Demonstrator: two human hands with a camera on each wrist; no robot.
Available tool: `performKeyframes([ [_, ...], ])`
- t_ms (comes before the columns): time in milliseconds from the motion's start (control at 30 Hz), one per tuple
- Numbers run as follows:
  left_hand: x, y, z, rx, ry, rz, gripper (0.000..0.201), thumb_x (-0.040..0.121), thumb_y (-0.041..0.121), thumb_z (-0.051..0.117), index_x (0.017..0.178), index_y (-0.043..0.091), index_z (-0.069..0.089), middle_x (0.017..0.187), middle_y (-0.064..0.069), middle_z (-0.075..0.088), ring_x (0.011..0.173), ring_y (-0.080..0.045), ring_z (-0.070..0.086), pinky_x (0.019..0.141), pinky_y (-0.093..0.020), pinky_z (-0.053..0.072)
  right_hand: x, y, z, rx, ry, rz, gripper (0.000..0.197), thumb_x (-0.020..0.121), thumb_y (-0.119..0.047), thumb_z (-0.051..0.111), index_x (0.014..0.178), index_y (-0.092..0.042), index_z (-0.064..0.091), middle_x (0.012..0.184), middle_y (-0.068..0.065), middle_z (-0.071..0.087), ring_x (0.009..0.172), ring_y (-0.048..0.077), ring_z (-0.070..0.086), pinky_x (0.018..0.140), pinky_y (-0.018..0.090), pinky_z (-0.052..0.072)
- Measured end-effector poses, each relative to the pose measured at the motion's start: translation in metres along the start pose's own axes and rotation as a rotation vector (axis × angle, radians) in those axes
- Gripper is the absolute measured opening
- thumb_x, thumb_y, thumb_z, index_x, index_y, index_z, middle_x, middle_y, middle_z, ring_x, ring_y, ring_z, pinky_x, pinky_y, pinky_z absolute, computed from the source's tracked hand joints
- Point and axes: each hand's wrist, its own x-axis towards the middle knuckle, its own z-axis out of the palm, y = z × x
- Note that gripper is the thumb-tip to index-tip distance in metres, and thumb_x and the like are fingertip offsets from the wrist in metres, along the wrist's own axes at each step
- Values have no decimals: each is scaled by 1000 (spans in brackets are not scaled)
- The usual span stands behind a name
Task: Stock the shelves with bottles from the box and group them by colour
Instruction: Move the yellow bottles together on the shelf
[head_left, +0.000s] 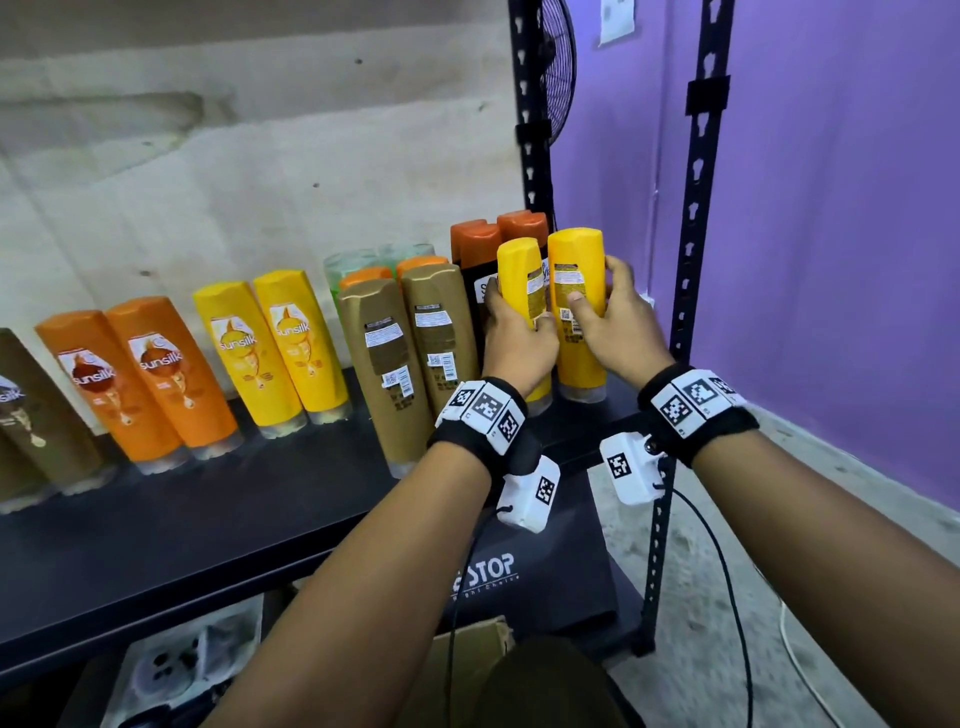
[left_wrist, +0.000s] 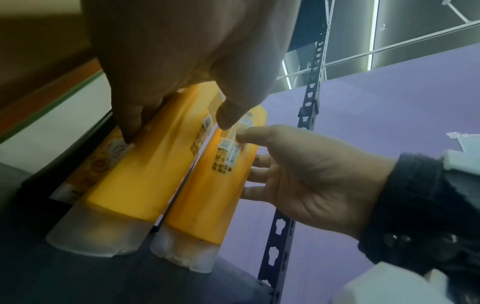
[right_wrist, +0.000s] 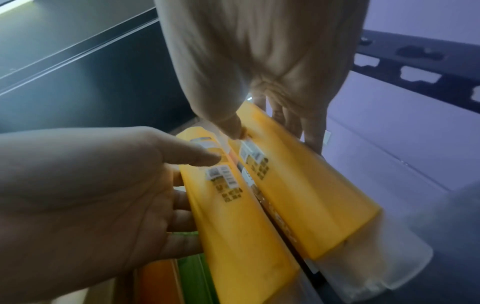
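Note:
Two yellow bottles stand cap-down, side by side, at the right end of the black shelf (head_left: 291, 499). My left hand (head_left: 517, 327) grips the left yellow bottle (head_left: 519, 270), thumb on its back label and fingers round its far side. My right hand (head_left: 602, 306) grips the right yellow bottle (head_left: 576, 260) in the same way. In the left wrist view my left hand (left_wrist: 182, 61) holds the left bottle (left_wrist: 135, 174) beside the right bottle (left_wrist: 215, 185). The right wrist view shows my right hand (right_wrist: 259, 51) on the right bottle (right_wrist: 306, 185), their translucent caps on the shelf.
Along the shelf stand brown (head_left: 31, 415), orange (head_left: 150, 374), yellow (head_left: 275, 343) and gold bottles (head_left: 410, 343). Green (head_left: 353, 265) and dark orange-capped bottles (head_left: 472, 244) stand behind. A black upright (head_left: 691, 208) and a purple wall (head_left: 841, 234) are on the right. A black box (head_left: 545, 571) sits on the shelf below.

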Motion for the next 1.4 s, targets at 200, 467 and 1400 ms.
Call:
performKeyframes([
  [200, -4, -5, 2, 53, 53, 6, 63, 96, 30, 65, 148, 10, 35, 144, -14, 47, 134, -34, 48, 111, -46, 40, -3, 10, 3, -4, 47, -18, 52, 100, -38, 59, 144, -13, 45, 137, 10, 54, 123, 25, 53, 101, 34, 44],
  [467, -29, -10, -4, -63, 72, 106, 44, 97, 35, 65, 133, 14, 49, 128, -7, 64, 117, -26, 62, 98, -40, 51, -28, 12, 0, 153, 106, -49, 50, 100, -46, 55, 140, -15, 46, 131, 3, 54, 117, 16, 57, 96, 31, 48],
  [1400, -110, -53, -196, -139, 492, 301, 41, 97, 35, 65, 131, 17, 51, 112, 2, 69, 97, -8, 68, 84, -27, 56, -125, -164, 95, 605, -57, -209, 35, 95, -71, 42, 121, -48, 47, 117, -14, 68, 109, 7, 66, 95, 38, 54],
])
